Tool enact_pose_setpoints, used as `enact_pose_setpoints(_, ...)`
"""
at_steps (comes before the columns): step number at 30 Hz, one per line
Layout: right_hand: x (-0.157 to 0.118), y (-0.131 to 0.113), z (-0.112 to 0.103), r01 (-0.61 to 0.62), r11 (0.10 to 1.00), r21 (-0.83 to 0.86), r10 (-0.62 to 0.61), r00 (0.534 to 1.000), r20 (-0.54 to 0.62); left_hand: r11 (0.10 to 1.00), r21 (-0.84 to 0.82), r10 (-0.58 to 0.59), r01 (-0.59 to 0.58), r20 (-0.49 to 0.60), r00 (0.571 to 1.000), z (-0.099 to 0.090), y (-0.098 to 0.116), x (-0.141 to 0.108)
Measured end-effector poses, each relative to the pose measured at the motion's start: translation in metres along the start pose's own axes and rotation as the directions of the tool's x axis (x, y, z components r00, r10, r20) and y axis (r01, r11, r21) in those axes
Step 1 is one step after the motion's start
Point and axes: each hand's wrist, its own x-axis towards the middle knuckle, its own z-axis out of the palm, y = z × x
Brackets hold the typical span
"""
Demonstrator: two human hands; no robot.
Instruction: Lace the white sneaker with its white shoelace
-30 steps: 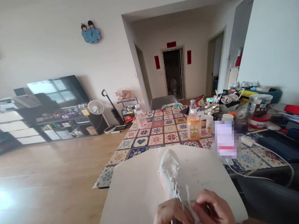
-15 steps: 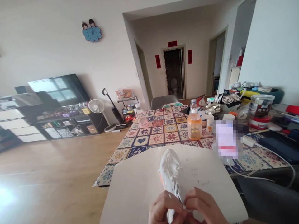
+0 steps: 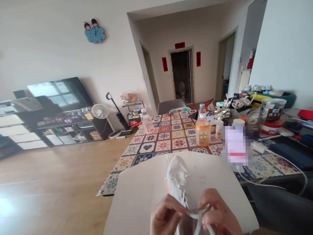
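Around the patterned table point(image 3: 168, 138), many objects are crowded together. A bottle of orange drink point(image 3: 202, 132) stands on the table's cloth just ahead of a large white sheet point(image 3: 144, 195), and a clear plastic bottle point(image 3: 147, 122) is placed farther along the table, toward its left side. Toward the table's right end, a jar with a dark label point(image 3: 272, 111) and a heap of packaging and household items are gathered, while a white cable point(image 3: 276, 184) is trailed across the cloth. A pixelated object point(image 3: 236, 145) is seen at the table's right, near the sheet; what it is cannot be told.

A white sneaker point(image 3: 177, 178) is positioned over the sheet, at the table's near edge, with its toe directed away from the wearer of the camera. Directly below the sneaker, a white lace point(image 3: 195, 213) is pinched between the left hand point(image 3: 166, 215) and the right hand point(image 3: 220, 210). Both hands are closed narrowly on the lace, and the sneaker's lower part is partly hidden behind them.

Beyond the table, a wood floor point(image 3: 61, 169) is spread to the left. A shelving unit point(image 3: 66, 128) and a standing fan point(image 3: 99, 111) are set against the far wall, and a doorway point(image 3: 182, 75) is seen past the table's far end.
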Motion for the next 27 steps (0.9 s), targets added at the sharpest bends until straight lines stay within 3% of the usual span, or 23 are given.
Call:
enact_pose_setpoints(3, 0.003, 0.003, -0.003, -0.153, 0.928, 0.339, 0.217, 0.963, -0.160, 0.977, -0.211, -0.061, 0.013, -0.226, 0.972, -0.013, 0.008, 0.012)
enact_pose_setpoints(5, 0.007, 0.007, -0.006, -0.214, 0.838, 0.502, 0.321, 0.937, -0.136, 0.937, -0.347, -0.146, 0.032, -0.306, 0.941, -0.025, 0.014, 0.020)
enact_pose_setpoints(8, 0.010, 0.017, -0.017, -0.330, 0.620, 0.712, 0.452, 0.892, 0.020, 0.914, -0.379, -0.257, 0.142, -0.270, 0.928, -0.046, 0.022, 0.029)
enact_pose_setpoints(10, 0.008, 0.026, -0.029, -0.371, 0.563, 0.739, 0.473, 0.878, 0.080, 0.932, -0.293, -0.278, 0.211, -0.209, 0.938, -0.063, 0.025, 0.032)
enact_pose_setpoints(13, 0.002, 0.037, -0.046, -0.462, 0.615, 0.639, 0.400, 0.881, 0.252, 0.959, -0.128, -0.270, 0.254, -0.133, 0.954, -0.089, 0.028, 0.034)
enact_pose_setpoints(15, 0.000, 0.039, -0.052, -0.525, 0.646, 0.554, 0.361, 0.849, 0.385, 0.947, 0.003, -0.320, 0.320, 0.003, 0.947, -0.101, 0.027, 0.033)
enact_pose_setpoints(17, 0.003, 0.037, -0.050, -0.557, 0.677, 0.480, 0.358, 0.820, 0.447, 0.903, 0.196, -0.416, 0.382, 0.181, 0.891, -0.104, 0.025, 0.031)
enact_pose_setpoints(19, 0.007, 0.032, -0.043, -0.564, 0.762, 0.319, 0.389, 0.792, 0.471, 0.816, 0.418, -0.534, 0.399, 0.283, 0.797, -0.098, 0.022, 0.030)
enact_pose_setpoints(21, 0.012, 0.027, -0.034, -0.556, 0.828, 0.072, 0.464, 0.752, 0.469, 0.701, 0.604, -0.640, 0.380, 0.296, 0.709, -0.088, 0.018, 0.029)
enact_pose_setpoints(23, 0.012, 0.025, -0.027, -0.572, 0.805, -0.157, 0.572, 0.675, 0.466, 0.602, 0.715, -0.713, 0.356, 0.281, 0.642, -0.078, 0.014, 0.030)
enact_pose_setpoints(25, 0.009, 0.024, -0.025, -0.602, 0.752, -0.268, 0.645, 0.589, 0.487, 0.567, 0.750, -0.735, 0.340, 0.275, 0.620, -0.074, 0.012, 0.032)
enact_pose_setpoints(27, 0.006, 0.026, -0.029, -0.605, 0.742, -0.291, 0.652, 0.549, 0.522, 0.581, 0.738, -0.721, 0.343, 0.272, 0.637, -0.076, 0.012, 0.034)
